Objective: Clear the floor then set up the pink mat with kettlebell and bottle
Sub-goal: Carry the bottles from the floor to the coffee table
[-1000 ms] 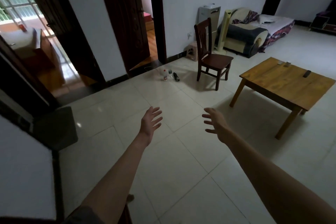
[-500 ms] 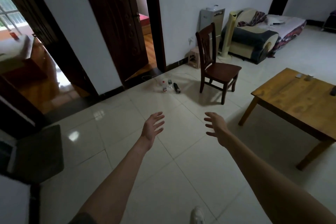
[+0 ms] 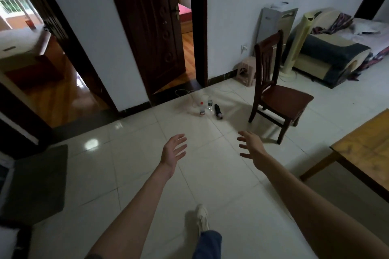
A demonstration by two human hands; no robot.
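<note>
Head view, left hand: the left hand (image 3: 173,152) is held out over the pale glossy tiled floor (image 3: 221,185), palm turned inward, fingers straight and spread, holding nothing
Head view, right hand: the right hand (image 3: 251,145) is stretched forward beside it, well apart from the left, fingers splayed and slightly bent, also empty
Head view, bottles: a clear plastic bottle with a red cap and red label (image 3: 201,108) stands upright on the floor near the dark doorway threshold; just beside it stands a second clear plastic bottle with a dark label (image 3: 209,103); both are well ahead of the hands
Head view, dark object: a short black cylindrical object (image 3: 218,110) lies on its side on the floor just right of the bottles; what it is cannot be told
Head view, cable: a thin white cable (image 3: 185,92) loops on the floor behind the bottles
Head view, chair: a dark brown wooden chair (image 3: 277,94) stands right of the bottles, its back toward the wall
Head view, table: a low light-wood table (image 3: 366,149) sits at the right edge
Head view, stool: a small pink plastic stool (image 3: 246,70) stands against the wall behind the chair
Head view, grey mat: a dark grey floor mat (image 3: 35,181) lies at the left
Head view, foot: a white sneaker (image 3: 201,217) with a blue trouser leg above it is on the floor between the forearms
Head view, pink mat and kettlebell: neither can be made out
</note>
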